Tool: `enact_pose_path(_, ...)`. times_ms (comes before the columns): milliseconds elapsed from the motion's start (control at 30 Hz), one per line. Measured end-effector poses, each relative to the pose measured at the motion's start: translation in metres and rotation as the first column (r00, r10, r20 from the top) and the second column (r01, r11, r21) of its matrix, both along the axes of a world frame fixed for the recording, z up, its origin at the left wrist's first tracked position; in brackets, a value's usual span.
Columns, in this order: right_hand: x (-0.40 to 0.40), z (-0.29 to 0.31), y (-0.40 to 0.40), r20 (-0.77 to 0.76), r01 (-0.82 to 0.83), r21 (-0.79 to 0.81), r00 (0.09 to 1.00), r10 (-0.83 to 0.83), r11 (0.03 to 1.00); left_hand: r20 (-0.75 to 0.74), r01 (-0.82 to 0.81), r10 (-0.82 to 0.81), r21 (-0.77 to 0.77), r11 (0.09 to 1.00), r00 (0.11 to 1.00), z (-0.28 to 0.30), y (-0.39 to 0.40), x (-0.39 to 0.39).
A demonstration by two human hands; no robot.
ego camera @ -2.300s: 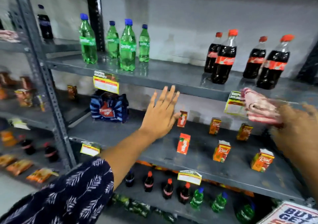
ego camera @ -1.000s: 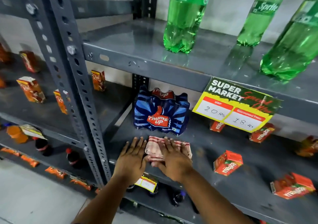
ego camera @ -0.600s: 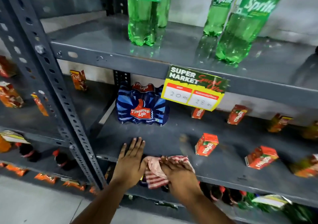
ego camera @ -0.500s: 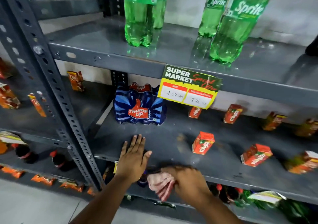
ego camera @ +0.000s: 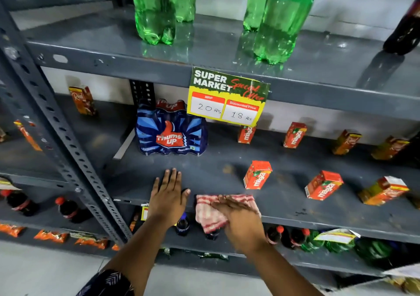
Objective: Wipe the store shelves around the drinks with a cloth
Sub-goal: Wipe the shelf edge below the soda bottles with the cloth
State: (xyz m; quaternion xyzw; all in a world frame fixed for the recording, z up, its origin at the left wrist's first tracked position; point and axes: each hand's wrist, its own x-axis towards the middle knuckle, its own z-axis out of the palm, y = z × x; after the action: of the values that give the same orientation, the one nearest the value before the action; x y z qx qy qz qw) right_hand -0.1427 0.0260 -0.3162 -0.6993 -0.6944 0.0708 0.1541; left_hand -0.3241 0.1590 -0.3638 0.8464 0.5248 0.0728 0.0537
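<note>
A red-and-white striped cloth [ego camera: 209, 214] hangs over the front edge of the grey middle shelf [ego camera: 227, 159]. My right hand [ego camera: 241, 223] presses on the cloth with the fingers flat. Flat on the same shelf just left of the cloth lies my left hand [ego camera: 169, 197], fingers apart and holding nothing. A blue Thums Up pack [ego camera: 170, 134] stands behind my left hand. Small red Maaza cartons [ego camera: 257, 175] stand to the right on this shelf.
Green Sprite bottles [ego camera: 156, 9] stand on the upper shelf [ego camera: 102, 43], which carries a yellow price tag [ego camera: 227, 98]. A perforated grey upright [ego camera: 59, 132] runs down the left. Dark cola bottles [ego camera: 68, 209] and green bottles stand on the lower shelf.
My right hand has brought the cloth back up from below the front edge onto the shelf edge. My left hand has stayed flat on the shelf. The view has moved closer.
</note>
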Motion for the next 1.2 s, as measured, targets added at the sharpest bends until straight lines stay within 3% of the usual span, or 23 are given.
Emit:
enact_pose_path(200, 0.027, 0.031, -0.023, -0.017, 0.102, 0.148, 0.995, -0.1, 0.984, 0.066, 0.095, -0.096, 0.021, 0.995, 0.993, 0.008, -0.015, 0.02)
enact_pose_path(367, 0.045, -0.003, -0.009, 0.098, 0.039, 0.017, 0.994, -0.041, 0.999, 0.004, 0.182, -0.182, -0.003, 0.983, 0.983, 0.004, -0.033, 0.048)
enact_pose_path(600, 0.083, 0.021, -0.067, -0.096, 0.147, 0.026, 0.985, -0.143, 0.989, 0.023, 0.179, -0.179, -0.012, 0.984, 0.984, 0.008, -0.037, 0.049)
enact_pose_path(767, 0.138, 0.035, -0.051, 0.039, 0.202, 0.07, 0.978, -0.205, 0.977, 0.079, 0.182, -0.179, -0.037, 0.983, 0.981, 0.017, -0.055, 0.088)
enact_pose_path(867, 0.152, 0.01, -0.041, 0.121, 0.173, -0.068, 0.979, -0.164, 0.983, 0.073, 0.166, -0.161, -0.067, 0.984, 0.984, 0.01, -0.065, 0.113)
enact_pose_path(1000, 0.154, -0.016, -0.072, 0.036, 0.161, -0.085, 0.987, -0.158, 0.983, 0.034, 0.164, -0.163, -0.035, 0.986, 0.986, 0.0, -0.066, 0.114)
enact_pose_path(1200, 0.181, 0.022, -0.112, -0.098, 0.246, 0.04, 0.965, -0.242, 0.968, 0.029, 0.144, -0.143, -0.035, 0.989, 0.989, 0.01, -0.072, 0.123)
